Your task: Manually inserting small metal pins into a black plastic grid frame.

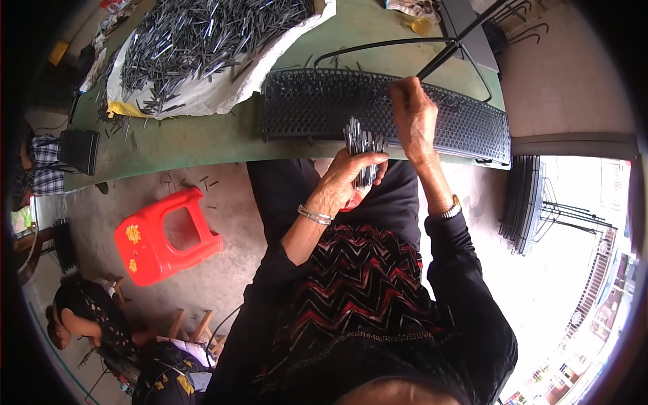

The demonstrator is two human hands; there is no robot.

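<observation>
My left hand [337,181] is wrapped round a bundle of thin dark strips [360,140], held upright over my lap at the table's near edge. To its right, my right hand [415,120] is closed above a long black perforated panel [310,111]. Whatever its fingers pinch, if anything, is too small or hidden to make out. The panel lies lengthwise along the green table [182,145]. Small dark pieces stand or lie in many holes along its far side. A black rod frame [378,44] arches over the panel's far edge.
A large heap of dark strips [202,44] lies on a white sack [229,98] at the table's far left. A red plastic stool [152,246] lies on the floor to the left. Black racks [523,209] stand at right. Another person [94,307] is at lower left.
</observation>
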